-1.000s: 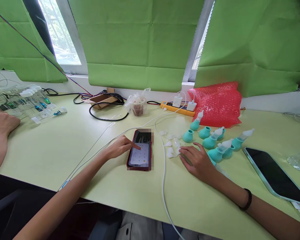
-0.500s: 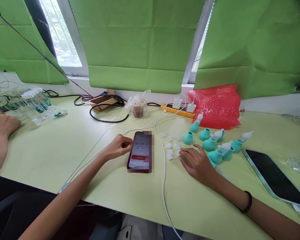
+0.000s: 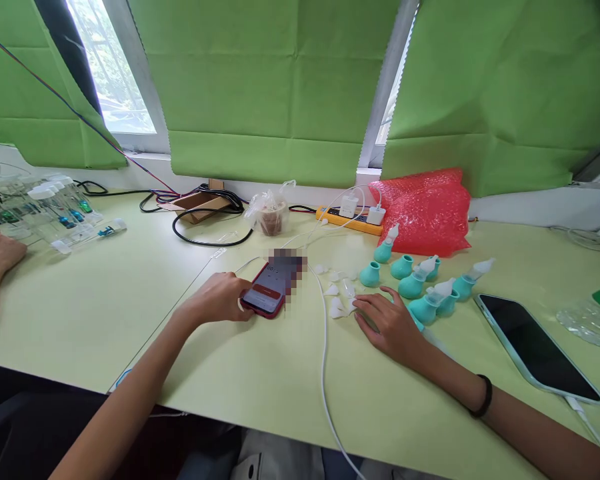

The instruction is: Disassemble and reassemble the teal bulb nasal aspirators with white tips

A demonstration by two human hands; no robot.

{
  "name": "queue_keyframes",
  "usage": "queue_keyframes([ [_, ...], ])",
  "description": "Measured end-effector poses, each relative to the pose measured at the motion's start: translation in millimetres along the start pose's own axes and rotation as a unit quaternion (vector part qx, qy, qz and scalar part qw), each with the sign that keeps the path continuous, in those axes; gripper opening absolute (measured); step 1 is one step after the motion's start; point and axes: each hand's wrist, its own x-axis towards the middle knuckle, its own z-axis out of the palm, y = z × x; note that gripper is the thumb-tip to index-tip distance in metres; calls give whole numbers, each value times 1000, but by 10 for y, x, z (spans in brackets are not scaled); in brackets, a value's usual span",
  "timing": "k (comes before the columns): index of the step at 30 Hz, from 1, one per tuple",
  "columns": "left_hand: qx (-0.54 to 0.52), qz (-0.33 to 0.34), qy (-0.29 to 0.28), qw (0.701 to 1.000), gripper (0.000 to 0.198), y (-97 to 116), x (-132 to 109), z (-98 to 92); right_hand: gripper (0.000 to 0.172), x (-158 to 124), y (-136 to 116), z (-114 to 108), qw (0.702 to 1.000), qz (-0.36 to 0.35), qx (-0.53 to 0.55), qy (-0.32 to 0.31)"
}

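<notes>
My left hand [image 3: 222, 298] grips the lower left corner of a red-cased phone [image 3: 267, 295], which lies slanted and shows a screen with a red button; part of it is pixelated. My right hand [image 3: 391, 325] rests on the table with its fingers stretched out, fingertips beside some small white translucent tips [image 3: 337, 308]. A clear tube piece [image 3: 349, 288] lies among them. Just beyond this hand stand several teal rubber bulbs [image 3: 369, 274], some bare and some fitted with clear nozzles [image 3: 424, 268]. The right hand and forearm partly cover one teal bulb.
A second phone [image 3: 540, 347] lies charging at the right, near a clear plastic container [image 3: 593, 323]. Behind are a red bubble-wrap bag [image 3: 423, 212], an orange power strip [image 3: 355, 221], a bagged cup [image 3: 273, 219] and black cables [image 3: 213, 243]. Another person's hand [image 3: 3, 252] is by clear tubes at left.
My left hand has taken hold of the phone, which has turned clockwise and moved slightly away from me. My right hand stays by the white tips. The view has shifted slightly.
</notes>
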Motion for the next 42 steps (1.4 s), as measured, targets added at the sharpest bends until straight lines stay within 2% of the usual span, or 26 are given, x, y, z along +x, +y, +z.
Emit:
queue_keyframes([
  [3, -3, -12, 11, 1000, 21, -91, -11, -49, 16, 2, -2, 1, 1000, 4, 5, -3],
  [6, -13, -13, 44, 999, 23, 36, 37, -54, 23, 15, -10, -16, 1000, 13, -2, -16],
  [8, -19, -3, 68, 998, 22, 258, 119, -13, 25, 31, -14, -33, 999, 17, -14, -29],
  [13, -24, 98, 92, 991, 21, 966, 472, 217, 14, 62, -20, -58, 998, 24, -38, -37],
  [16, -44, 103, 146, 983, 27, 1194, 712, 389, 12, 65, -32, -73, 998, 26, -41, -25],
  [19, -75, 98, 174, 977, 32, 1224, 843, 563, 12, 55, -48, -99, 999, 16, -51, -8],
  [23, -90, 110, 172, 975, 23, 1158, 838, 726, 19, 37, -65, -125, 997, 17, -62, 34],
  [25, -94, 106, 176, 974, 19, 1138, 822, 749, 22, 31, -66, -122, 997, 21, -54, 47],
  [28, -92, 100, 180, 974, 20, 1135, 824, 733, 18, 26, -70, -112, 998, 6, -18, 54],
  [34, -66, 155, 183, 969, 34, 1140, 855, 712, 12, -30, -103, -204, 990, -109, 89, -1],
  [36, -44, 184, 174, 966, 39, 1136, 859, 717, 12, -73, -88, -252, 988, -88, 126, -25],
  [38, -33, 196, 155, 968, 36, 1138, 860, 718, 12, -112, -55, -276, 985, -39, 165, -41],
  [40, -38, 186, 146, 971, 31, 1148, 856, 711, 13, -135, -18, -271, 983, 0, 178, -46],
  [42, -45, 167, 153, 973, 28, 1161, 851, 700, 14, -140, 14, -241, 985, 9, 163, -53],
])
